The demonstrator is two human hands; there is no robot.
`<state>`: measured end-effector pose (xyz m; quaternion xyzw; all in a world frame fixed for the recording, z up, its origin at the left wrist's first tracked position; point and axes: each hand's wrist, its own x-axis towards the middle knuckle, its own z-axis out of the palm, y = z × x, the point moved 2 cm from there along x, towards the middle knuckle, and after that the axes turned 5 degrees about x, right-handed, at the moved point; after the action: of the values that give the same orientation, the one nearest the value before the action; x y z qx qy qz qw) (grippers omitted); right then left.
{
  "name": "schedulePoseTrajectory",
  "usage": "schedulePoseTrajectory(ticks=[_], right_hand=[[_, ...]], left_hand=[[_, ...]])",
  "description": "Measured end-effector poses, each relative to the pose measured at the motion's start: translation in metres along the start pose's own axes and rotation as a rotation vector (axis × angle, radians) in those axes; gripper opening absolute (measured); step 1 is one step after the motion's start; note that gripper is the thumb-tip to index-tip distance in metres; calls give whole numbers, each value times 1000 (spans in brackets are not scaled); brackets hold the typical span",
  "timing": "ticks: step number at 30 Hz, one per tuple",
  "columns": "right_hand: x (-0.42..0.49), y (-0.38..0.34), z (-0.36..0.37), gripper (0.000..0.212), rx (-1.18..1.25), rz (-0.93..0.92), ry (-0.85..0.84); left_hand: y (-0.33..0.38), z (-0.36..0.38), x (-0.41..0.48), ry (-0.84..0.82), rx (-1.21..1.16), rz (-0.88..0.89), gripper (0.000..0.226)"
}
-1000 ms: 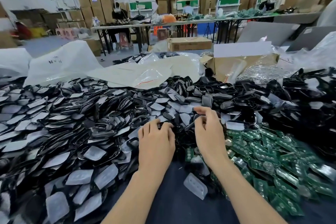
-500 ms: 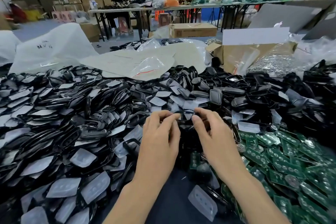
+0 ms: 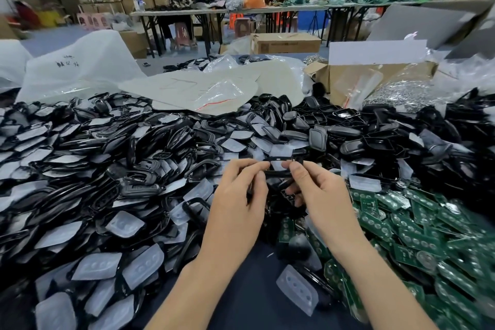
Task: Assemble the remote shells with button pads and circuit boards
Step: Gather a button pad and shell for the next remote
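Item: black shell frame (image 3: pixel 278 166), pinched betw. your left hand (image 3: pixel 238 195) & right hand (image 3: pixel 318 195), long axis left-right, raised over the surface. Button pads (image 3: pixel 142 265): left of hands. Circuit boards (image 3: pixel 417 244): right side, right hand nearer.

Dark blue cloth-covered table (image 3: pixel 249 300), bare only at 6 o'clock. Heaped from 9 to 1 o'clock with glossy black plastic remote shells (image 3: pixel 160 142) and translucent white rubber button pads (image 3: pixel 142 266). Spread at 4 o'clock with green rectangular circuit boards (image 3: pixel 417 244); brown cardboard box (image 3: pixel 375 75) at 1 o'clock.
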<state>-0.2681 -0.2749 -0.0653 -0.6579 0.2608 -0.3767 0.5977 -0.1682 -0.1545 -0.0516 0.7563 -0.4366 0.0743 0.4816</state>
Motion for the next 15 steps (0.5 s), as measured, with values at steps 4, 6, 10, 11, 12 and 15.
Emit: schedulePoseTrajectory(ticks=[4,6,10,11,12,15], right_hand=[[-4,0,3,21,-183,-15,-23],[-4,1,3,22,-219,-19,-15],[-5,0,2,31,-216,-45,10],[-5,0,2,30,-207,-54,15],[-5,0,2,29,-197,-59,18],[-5,-1,3,26,-195,-74,18]], left_hand=[[-7,1,5,16,-16,-91,22],[-11,1,6,24,9,-139,23],[-18,-1,7,25,59,-195,27],[-19,-2,7,21,68,-197,28],[-18,-2,7,17,76,-195,29],[-17,-3,6,13,80,-180,30]])
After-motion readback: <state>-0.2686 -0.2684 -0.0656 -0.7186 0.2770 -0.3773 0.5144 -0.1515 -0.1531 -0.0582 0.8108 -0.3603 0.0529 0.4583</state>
